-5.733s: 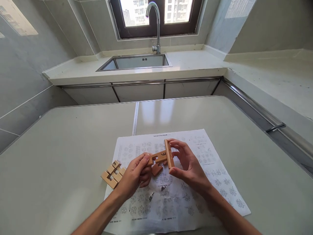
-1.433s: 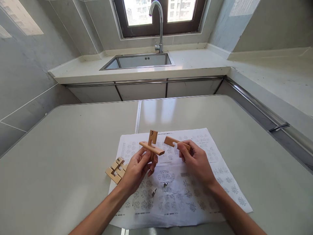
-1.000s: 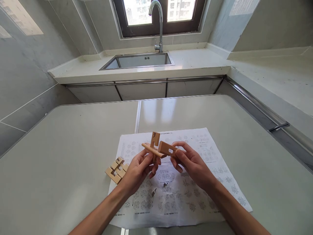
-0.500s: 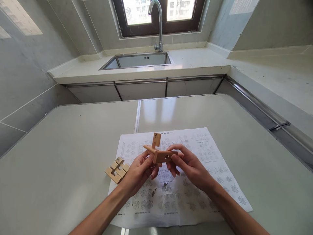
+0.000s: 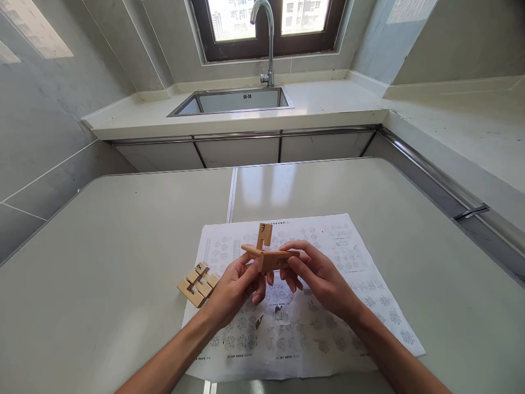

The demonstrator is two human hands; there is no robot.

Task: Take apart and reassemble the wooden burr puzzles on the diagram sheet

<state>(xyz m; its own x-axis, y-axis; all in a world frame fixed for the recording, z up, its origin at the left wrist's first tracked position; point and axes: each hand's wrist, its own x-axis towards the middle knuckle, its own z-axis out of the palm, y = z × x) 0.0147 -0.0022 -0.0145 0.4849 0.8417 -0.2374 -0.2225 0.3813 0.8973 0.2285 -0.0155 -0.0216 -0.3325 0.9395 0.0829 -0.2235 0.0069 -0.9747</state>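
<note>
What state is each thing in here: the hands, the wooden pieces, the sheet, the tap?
Left hand: closed on the joined wooden pieces, held above the sheet.
Right hand: fingers gripping the same joined wooden pieces from the right.
Upright piece: stands up, marked end on top.
Loose wooden pieces: lying clustered at the sheet's left edge.
Printed sheet: flat on the table.
Tap: no water visible.

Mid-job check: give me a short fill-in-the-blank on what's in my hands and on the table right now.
1. Both hands, left hand and right hand, hold joined wooden pieces above the printed ____.
2. The loose wooden pieces lie to the ____ of the left hand.
3. The faucet stands behind the ____.

Missing words: sheet; left; sink
</note>
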